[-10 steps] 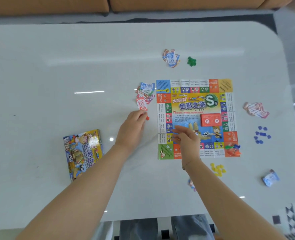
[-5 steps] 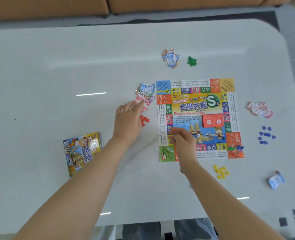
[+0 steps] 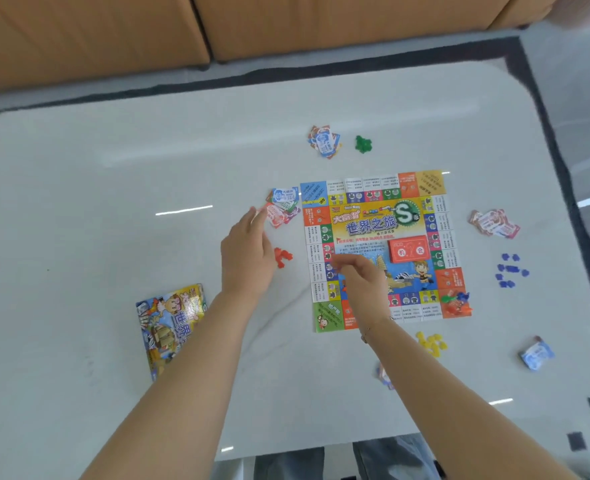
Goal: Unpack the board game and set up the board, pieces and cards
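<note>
White table (image 3: 113,237), board (image 3: 376,216) centred, left half bare.

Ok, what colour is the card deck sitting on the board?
Red, with white markings: the card deck, clearest in the head view.

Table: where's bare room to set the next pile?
Bare: the table's far-left stretch beyond the game box, and the far strip behind the green pieces. Crowded: every side of the board.
</note>
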The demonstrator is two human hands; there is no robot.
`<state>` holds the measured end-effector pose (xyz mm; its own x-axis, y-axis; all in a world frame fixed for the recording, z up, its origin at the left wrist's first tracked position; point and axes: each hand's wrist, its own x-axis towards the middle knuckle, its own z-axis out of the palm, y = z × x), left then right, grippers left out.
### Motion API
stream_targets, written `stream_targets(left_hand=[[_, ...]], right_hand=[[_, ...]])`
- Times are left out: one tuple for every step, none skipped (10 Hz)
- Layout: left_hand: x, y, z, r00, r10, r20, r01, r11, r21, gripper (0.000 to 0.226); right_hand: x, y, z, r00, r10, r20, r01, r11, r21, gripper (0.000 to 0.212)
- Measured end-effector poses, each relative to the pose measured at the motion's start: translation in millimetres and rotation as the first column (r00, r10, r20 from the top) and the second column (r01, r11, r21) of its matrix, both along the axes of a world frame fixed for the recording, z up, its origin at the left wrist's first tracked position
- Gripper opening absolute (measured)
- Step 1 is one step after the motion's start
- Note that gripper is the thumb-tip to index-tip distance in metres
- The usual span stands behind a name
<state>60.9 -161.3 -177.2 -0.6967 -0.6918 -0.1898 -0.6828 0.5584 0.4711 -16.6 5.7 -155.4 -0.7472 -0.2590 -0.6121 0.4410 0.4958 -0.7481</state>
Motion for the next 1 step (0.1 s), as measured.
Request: stream_targets(left_hand=[[3.2,15.2,23.1,0.996,0.064,-0.058,-0.061,0.996,0.065,0.046]], right_hand=[[-4.3,18.8,22.2,0.98,0.198,0.014,-0.198,0.979,0.055,0.029]])
